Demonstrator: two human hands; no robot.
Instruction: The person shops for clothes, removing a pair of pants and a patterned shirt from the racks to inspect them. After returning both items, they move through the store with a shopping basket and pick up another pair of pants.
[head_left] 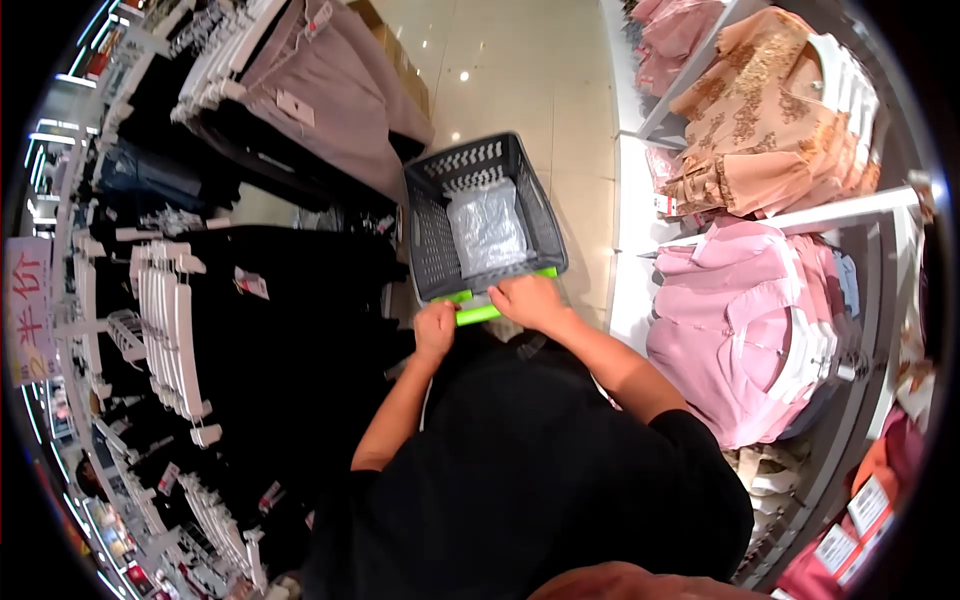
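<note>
In front of me stands a dark grey shopping basket [434, 240] with perforated walls. A bright green handle [478, 314] runs along its near side. My left hand [436, 330] is closed around the handle's left end. Further right, my right hand [530, 302] wraps over the handle, its fingers partly hidden behind the knuckles. Inside the basket lies a flat package in clear, shiny plastic [488, 228]. What supports the basket from below is hidden.
Black garments [300, 330] on white hangers line the left side, with mauve trousers [330, 100] further ahead. On the right rack hang pink tops [725, 310] and peach embroidered tops [770, 130]. A glossy tiled floor [540, 70] stretches ahead between the racks.
</note>
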